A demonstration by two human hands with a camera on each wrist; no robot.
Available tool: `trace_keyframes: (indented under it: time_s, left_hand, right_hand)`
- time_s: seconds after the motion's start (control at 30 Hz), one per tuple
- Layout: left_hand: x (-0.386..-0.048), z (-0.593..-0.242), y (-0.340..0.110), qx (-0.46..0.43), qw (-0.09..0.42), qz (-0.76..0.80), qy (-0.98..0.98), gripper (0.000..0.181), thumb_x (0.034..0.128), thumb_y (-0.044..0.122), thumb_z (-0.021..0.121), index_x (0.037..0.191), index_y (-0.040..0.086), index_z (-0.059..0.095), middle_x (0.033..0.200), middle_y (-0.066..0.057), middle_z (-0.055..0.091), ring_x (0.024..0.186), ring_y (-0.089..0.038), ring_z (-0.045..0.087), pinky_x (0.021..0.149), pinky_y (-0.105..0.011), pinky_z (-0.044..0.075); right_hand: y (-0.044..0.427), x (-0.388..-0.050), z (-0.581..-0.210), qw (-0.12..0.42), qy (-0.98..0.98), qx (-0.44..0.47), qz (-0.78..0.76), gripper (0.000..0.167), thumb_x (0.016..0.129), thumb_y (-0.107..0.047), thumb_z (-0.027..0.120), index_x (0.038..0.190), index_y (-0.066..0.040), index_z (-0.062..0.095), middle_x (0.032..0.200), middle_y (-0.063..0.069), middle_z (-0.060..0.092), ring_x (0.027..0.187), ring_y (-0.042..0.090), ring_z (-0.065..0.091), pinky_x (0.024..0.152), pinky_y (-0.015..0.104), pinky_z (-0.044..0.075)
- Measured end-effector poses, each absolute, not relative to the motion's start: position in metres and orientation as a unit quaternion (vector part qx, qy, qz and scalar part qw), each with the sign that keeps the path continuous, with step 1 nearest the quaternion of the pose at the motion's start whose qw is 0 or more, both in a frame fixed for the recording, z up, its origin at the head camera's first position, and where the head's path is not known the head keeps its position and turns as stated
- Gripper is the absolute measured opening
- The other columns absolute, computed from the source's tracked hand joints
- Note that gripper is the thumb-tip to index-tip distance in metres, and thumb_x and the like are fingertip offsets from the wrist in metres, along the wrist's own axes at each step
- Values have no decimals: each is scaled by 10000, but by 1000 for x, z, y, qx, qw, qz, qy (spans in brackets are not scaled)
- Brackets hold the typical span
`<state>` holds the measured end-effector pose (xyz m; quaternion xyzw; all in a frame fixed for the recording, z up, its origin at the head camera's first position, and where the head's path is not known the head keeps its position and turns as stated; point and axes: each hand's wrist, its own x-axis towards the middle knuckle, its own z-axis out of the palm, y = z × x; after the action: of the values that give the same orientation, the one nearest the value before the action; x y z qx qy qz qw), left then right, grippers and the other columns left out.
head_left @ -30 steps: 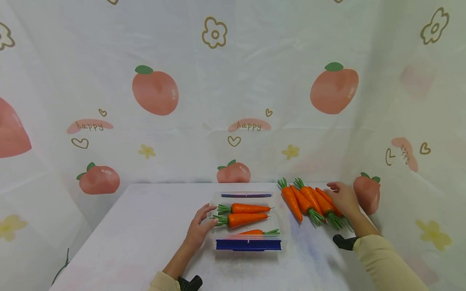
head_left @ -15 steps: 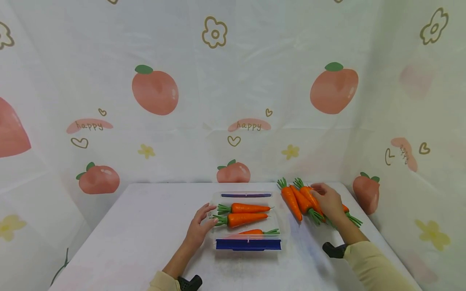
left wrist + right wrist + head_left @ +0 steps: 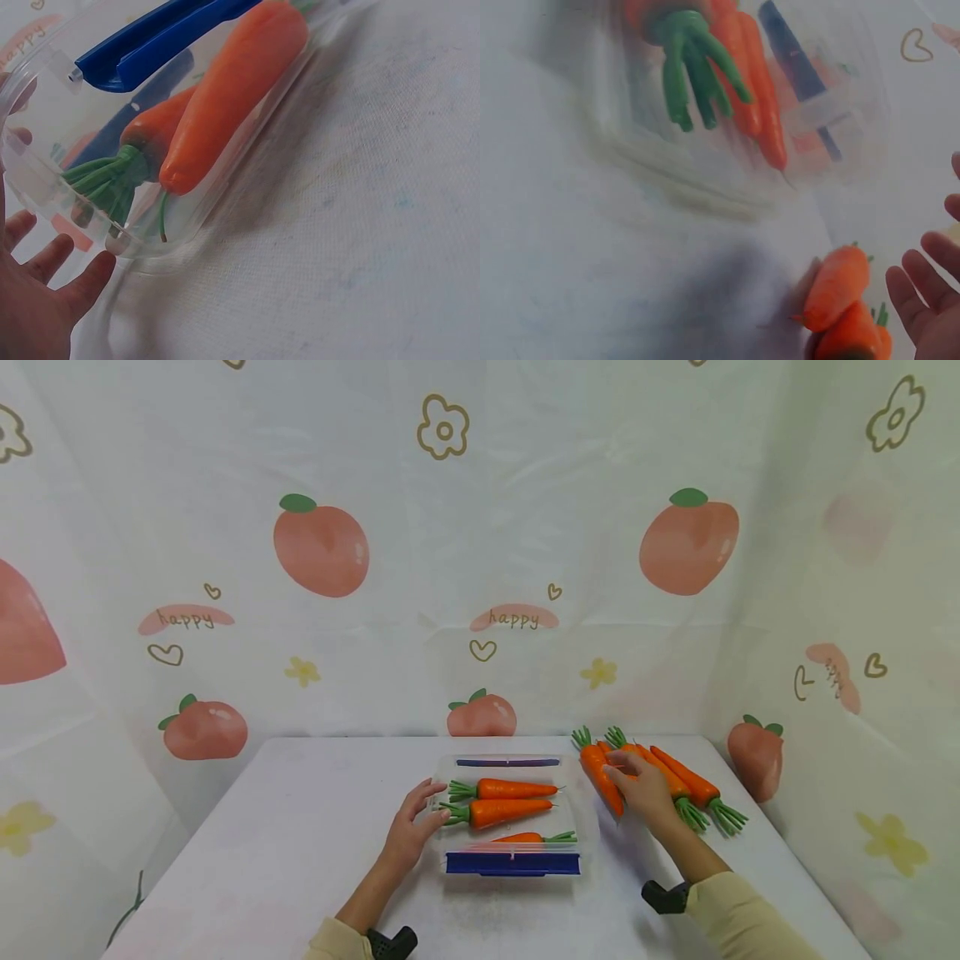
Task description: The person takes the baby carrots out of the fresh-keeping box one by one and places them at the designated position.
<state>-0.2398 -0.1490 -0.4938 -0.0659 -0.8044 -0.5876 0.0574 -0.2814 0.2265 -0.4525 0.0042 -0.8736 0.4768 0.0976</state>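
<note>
Near the white worktop's (image 3: 300,827) far right corner, the right hand (image 3: 641,781), fingers loosely spread and holding nothing, is over loose carrots (image 3: 693,781), apparently choosing one, which calls for a pinch, while the left hand (image 3: 411,827), fingers apart and empty, sits at the clear box's (image 3: 566,822) left edge.

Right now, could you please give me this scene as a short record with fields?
container: clear box with blue clasps, on white table
contents: three carrots lying inside
outside: loose carrots right of the box, count partly hidden
left grip: at the box's left end
right grip: at the loose carrots, fingers extended, none visibly held
backdrop: white, printed peaches
</note>
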Motion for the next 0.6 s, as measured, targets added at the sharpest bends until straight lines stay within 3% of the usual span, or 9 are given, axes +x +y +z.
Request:
trace_keyframes:
  time_s: [0.27,0.43,0.6]
  left_hand:
    - [-242,-497,-151,-75,60,-589,-802,422,941,252,637,1345,155,566,1547,-150,298,1345,-434,348,1071,-664,218]
    - [-243,-498,-152,-83,65,-577,-810,417,941,238,635,1344,155,569,1546,-150,301,1334,-438,360,1068,-665,227]
    - [-242,-494,-155,-100,69,-548,-827,430,933,231,645,1342,128,564,1549,-173,274,1311,-441,378,1012,-664,328]
  right_hand:
    - [208,-278,-464,42,-867,41,494,524,950,-356,626,1390,-92,520,1330,174,563,1186,354,515,922,470,504]
    - [201,-275,-469,19,-873,74,481,551,950,-347,621,1432,-118,483,1412,196,492,1249,415,473,942,544,471]
    - [195,-272,-472,-7,-877,77,475,592,935,-419,617,1452,-173,469,1505,171,387,1302,473,403,949,611,429]
